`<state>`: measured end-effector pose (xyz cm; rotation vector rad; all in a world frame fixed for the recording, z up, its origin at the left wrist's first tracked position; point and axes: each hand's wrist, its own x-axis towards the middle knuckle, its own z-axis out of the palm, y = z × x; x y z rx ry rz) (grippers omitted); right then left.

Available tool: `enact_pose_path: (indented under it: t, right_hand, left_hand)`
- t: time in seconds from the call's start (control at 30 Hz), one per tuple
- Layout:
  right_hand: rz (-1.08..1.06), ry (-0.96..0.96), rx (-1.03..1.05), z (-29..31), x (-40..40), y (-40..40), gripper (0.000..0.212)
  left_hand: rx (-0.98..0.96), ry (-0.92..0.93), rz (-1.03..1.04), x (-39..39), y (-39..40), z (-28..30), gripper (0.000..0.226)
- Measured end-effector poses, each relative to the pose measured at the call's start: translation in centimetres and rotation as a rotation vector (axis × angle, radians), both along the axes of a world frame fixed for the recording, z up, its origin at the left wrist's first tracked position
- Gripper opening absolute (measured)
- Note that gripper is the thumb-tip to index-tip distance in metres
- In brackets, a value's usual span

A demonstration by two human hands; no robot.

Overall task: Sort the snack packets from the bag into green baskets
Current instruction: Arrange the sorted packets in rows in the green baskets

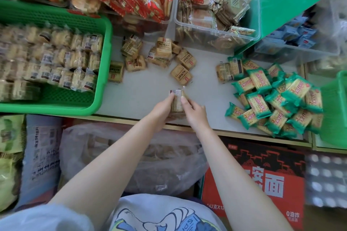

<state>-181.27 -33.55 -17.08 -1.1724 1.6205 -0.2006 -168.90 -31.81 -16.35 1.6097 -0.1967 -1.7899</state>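
At the far left a green basket [105, 58] sits on the white counter [206, 88], already lined with rows of tan cracker packets [56, 62] standing on edge. Just right of its rim, loose tan packets [169, 58] lie scattered flat across the middle of the counter, some touching one another. Below the counter edge, in front of the person, a large clear plastic bag [131, 159] holds more of the same packets. Near the front of the counter the left hand [163, 105] and the right hand [195, 112] meet around a small stack of tan packets [177, 103], held upright between them; the fingers of both hands are curled closed against its sides, the left thumb and right thumb pressing near its top. Further right, a heap of green-edged packets [272, 99] is piled on the counter, well apart from the hands. At the far right edge, part of a second green basket [334, 110] shows.
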Motion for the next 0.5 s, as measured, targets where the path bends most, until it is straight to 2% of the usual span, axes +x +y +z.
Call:
enact_pose_path:
  t: [0.1, 0.23, 0.3, 0.5]
  right_hand:
    - [0.108, -0.001, -0.11, 2.2, 1.0, 0.7, 0.055]
    - [0.184, -0.034, -0.257, 5.9, 3.3, 2.1, 0.084]
    - [0.184, -0.04, -0.284, 7.7, 4.6, 2.7, 0.089]
    - [0.167, -0.322, -0.339, 11.9, 10.8, 4.1, 0.063]
  left_hand:
    - [-0.039, 0.15, 0.187, -0.1, 1.5, 1.7, 0.045]
    - [-0.098, 0.228, 0.295, 1.1, 3.0, 5.5, 0.046]
    - [-0.116, 0.256, 0.288, 2.5, 4.0, 7.4, 0.048]
    - [-0.304, 0.307, 0.308, 9.3, 6.7, 12.1, 0.047]
